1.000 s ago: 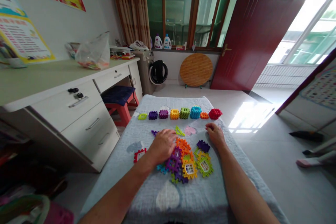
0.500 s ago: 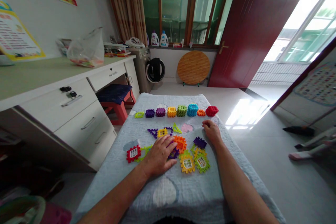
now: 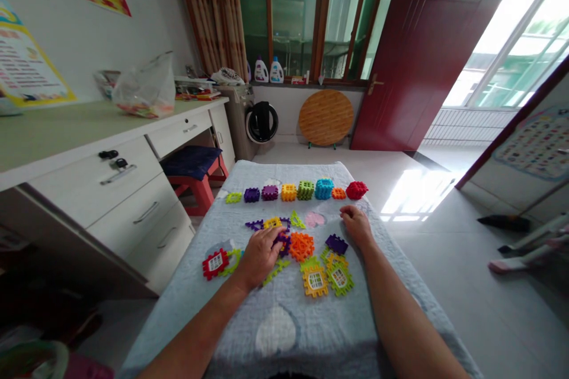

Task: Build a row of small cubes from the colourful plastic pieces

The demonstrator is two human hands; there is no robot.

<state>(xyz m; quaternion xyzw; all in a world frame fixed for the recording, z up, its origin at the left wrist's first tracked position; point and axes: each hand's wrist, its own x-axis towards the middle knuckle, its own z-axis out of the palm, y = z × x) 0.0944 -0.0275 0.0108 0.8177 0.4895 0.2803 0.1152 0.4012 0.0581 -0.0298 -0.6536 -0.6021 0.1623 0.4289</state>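
My left hand (image 3: 260,257) has its fingers closed on a purple plastic building piece (image 3: 283,244), partly hidden by the fingertips. Just right of it lies an orange building piece (image 3: 302,247). A light green triangular piece (image 3: 276,270) shows beside the thumb side of that hand. A yellow piece (image 3: 272,222) lies beyond the fingers, and a red piece (image 3: 216,263) is to the left. My right hand (image 3: 357,226) rests on the cloth with its fingers curled together and nothing visible in them. Nearest to it is a dark purple piece (image 3: 336,244), with yellow pieces (image 3: 315,281) and a green piece (image 3: 340,278) below.
Sorted stacks stand in a row along the far side, among them blue (image 3: 324,189), green (image 3: 306,190) and red (image 3: 357,190) ones. A pale blue cloth (image 3: 231,320) covers the table. Left are a white desk (image 3: 128,180) and a stool (image 3: 195,166).
My left hand has shifted left and its fingers have closed on the purple piece, which has moved up and left. The light green triangle now shows. My right hand stays in place.
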